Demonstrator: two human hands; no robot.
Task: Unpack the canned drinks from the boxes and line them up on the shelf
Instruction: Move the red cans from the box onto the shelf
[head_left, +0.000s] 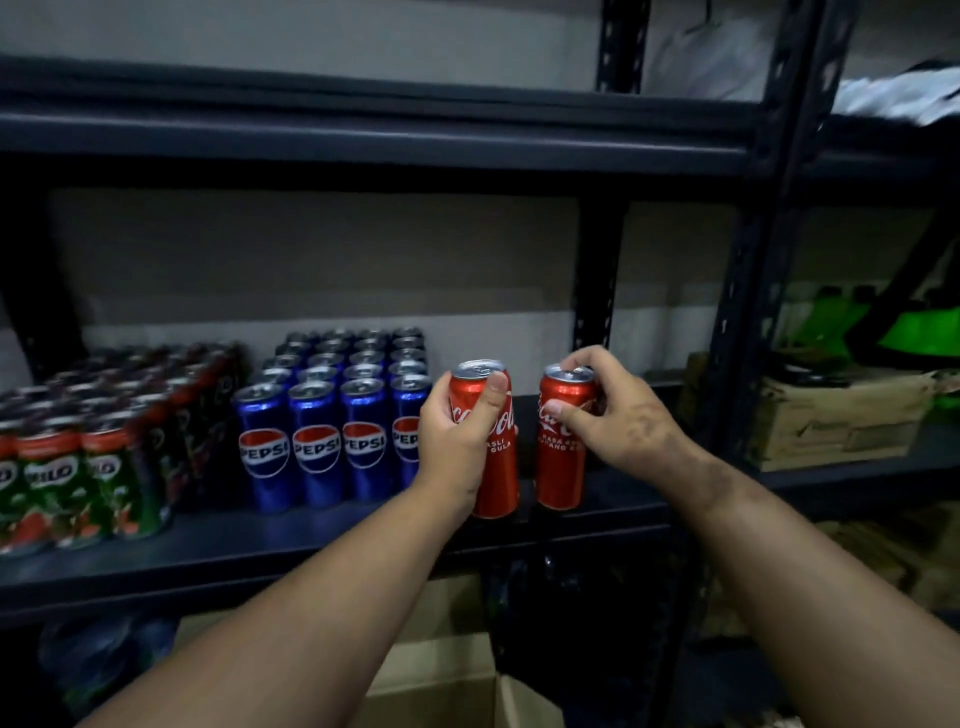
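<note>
While both arms reach toward the dark metal shelf (322, 551), each hand carries one slim red Coca-Cola can. Left hand (460, 441): grip wrapped round the left red can (498, 467), thumb laid across the glossy label, can upright, its base at the shelf's front edge; whether it touches the board cannot be told. Right hand (618, 415): grip curled over the rim and upper body of the right red can (561, 457), fingertips on the silver lid, thumb on the label; can upright, base low over the shelf board, contact unclear. The two red cans stand just beside each other, a narrow gap between.

Relative to the left red can: just to its left, a block of blue Pepsi cans (332, 441) in neat rows, smooth cylinders with silver tops. Further left, green Milo cans (78, 483), tightly packed. Below it, under the shelf, an open brown cardboard box (441, 686), matt flaps. Well to its right, a worn cardboard carton (836, 421) on the neighbouring rack.
</note>
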